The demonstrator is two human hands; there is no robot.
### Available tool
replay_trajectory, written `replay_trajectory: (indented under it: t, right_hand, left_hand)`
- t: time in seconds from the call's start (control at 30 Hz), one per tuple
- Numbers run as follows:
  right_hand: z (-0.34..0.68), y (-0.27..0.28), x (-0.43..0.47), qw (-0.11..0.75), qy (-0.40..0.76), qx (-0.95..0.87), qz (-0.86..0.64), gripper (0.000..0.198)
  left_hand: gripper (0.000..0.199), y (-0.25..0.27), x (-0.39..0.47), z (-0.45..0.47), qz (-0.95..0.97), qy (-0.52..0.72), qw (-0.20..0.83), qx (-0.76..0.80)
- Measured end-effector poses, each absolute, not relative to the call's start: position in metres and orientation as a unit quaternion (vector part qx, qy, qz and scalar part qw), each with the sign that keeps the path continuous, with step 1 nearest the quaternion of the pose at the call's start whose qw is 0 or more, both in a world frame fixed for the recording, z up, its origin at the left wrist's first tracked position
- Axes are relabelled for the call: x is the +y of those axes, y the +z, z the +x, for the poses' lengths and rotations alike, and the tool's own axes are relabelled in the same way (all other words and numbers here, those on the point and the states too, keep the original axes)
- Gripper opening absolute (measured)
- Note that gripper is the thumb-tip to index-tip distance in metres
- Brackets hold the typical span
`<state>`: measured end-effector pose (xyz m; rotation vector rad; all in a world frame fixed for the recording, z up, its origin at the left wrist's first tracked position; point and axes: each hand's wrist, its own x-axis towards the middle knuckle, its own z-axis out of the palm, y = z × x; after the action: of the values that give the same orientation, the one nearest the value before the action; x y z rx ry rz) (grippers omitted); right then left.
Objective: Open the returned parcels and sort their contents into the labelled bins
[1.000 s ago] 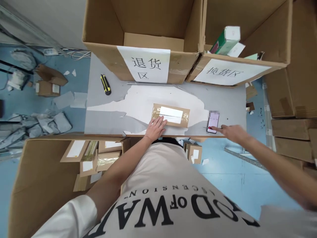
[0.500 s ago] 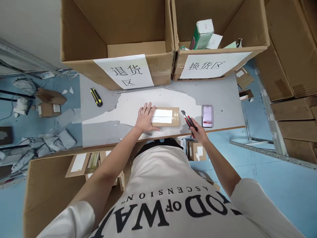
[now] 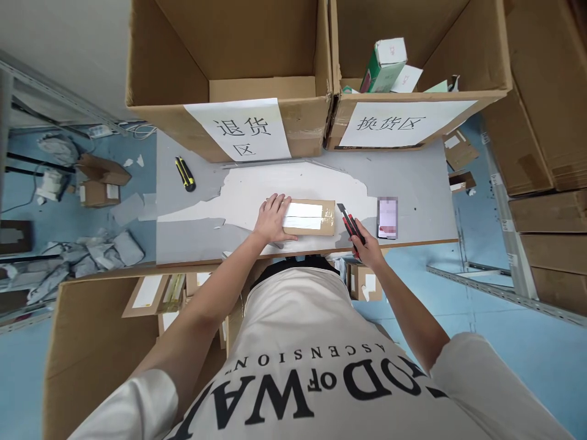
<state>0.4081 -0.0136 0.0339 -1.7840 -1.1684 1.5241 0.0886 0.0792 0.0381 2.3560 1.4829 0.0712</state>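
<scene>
Right now, the left hand [image 3: 273, 219] lies across the left end of a small brown cardboard parcel [image 3: 310, 217] with a white label, its thumb along the near edge and its fingers over the far side, holding it. The parcel sits flat near the middle of the near edge of a grey tabletop [image 3: 422, 183], on a ragged-edged white patch [image 3: 257, 183]. The right hand [image 3: 367, 245] is closed round a red-and-black utility knife [image 3: 351, 227], blade out and pointing far and left, its tip just beside the parcel's right end but apart from it. A smartphone with a lit pinkish screen [image 3: 387, 218] lies just right of the knife. At the far left lies a yellow-and-black box cutter [image 3: 184, 174]. Along the far side stand two large open cardboard boxes [image 3: 302, 128] with white paper signs; the right one holds a green-and-white carton [image 3: 384, 66].
</scene>
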Motion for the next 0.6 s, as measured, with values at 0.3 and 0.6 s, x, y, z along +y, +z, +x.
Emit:
replay_trajectory:
  t: [0.3,0.6]
  right_hand:
    - [0.402,0.039,-0.007,0.246,0.565,-0.452,-0.645,0.073]
    - [0.426,0.046,-0.005,0.182,0.583,-0.492,-0.621,0.068]
  left_hand:
    - [0.123,0.036,0.078,0.088,0.83,0.04,0.182,0.526]
    - [0.121,0.033,0.082,0.088,0.819,0.067,0.202,0.534]
